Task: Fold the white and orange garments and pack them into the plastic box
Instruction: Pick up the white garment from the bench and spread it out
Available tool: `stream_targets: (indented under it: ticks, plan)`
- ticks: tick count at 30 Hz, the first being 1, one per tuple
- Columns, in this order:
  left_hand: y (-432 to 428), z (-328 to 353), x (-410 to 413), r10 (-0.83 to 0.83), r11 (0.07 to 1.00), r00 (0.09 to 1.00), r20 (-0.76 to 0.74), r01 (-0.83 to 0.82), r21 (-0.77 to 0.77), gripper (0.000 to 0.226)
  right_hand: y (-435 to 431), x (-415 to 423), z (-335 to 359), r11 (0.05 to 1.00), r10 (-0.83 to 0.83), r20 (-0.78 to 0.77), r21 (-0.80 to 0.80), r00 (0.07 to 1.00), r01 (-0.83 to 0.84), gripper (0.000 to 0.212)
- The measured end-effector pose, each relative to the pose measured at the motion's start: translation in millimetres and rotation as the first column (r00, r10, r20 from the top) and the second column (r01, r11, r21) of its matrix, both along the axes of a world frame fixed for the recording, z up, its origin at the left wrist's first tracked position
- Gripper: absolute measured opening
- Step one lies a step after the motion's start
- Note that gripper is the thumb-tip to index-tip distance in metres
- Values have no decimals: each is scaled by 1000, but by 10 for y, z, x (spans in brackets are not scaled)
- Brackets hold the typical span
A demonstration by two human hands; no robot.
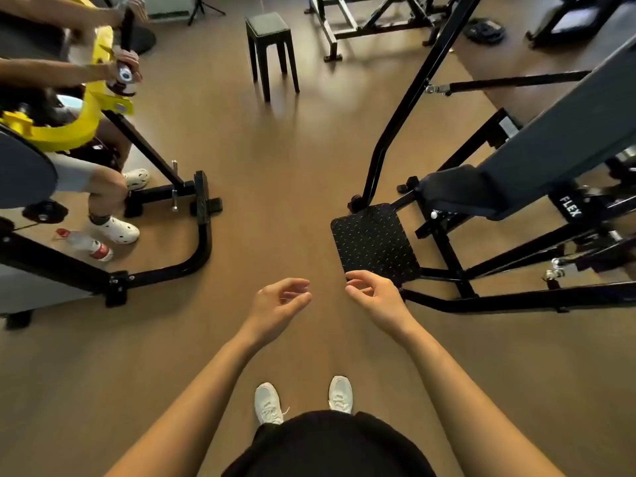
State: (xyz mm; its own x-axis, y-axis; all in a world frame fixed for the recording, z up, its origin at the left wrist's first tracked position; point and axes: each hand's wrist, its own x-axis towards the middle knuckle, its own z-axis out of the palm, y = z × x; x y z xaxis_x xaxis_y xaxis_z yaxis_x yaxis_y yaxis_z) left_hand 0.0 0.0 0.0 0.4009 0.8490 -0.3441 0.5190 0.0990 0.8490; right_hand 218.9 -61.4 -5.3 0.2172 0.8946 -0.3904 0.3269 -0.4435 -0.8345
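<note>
No garment and no plastic box shows in the head view. My left hand (278, 301) is held out in front of me over the brown floor, fingers loosely curled and apart, holding nothing. My right hand (373, 294) hangs level with it a short way to the right, fingers also loosely curled and apart, holding nothing. The two hands do not touch. Below them I see my own white shoes (303, 401) on the floor.
A black gym machine (516, 215) with a studded footplate (375, 242) stands on the right. On the left a person (99, 187) sits on a black and yellow machine (165, 187), a plastic bottle (91, 246) by their feet. A black stool (272, 46) stands ahead.
</note>
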Motion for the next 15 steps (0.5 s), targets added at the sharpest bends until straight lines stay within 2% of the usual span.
stream_targets:
  ticks: [6, 15]
  plan:
    - [231, -43, 100, 83, 996, 997, 6, -83, -18, 21, 287, 167, -100, 999, 34, -6, -29, 999, -34, 28]
    - [860, -164, -29, 171, 985, 984, 55, -169, -38, 20, 1160, 108, -122, 996, 81, -13, -34, 997, -81, 29]
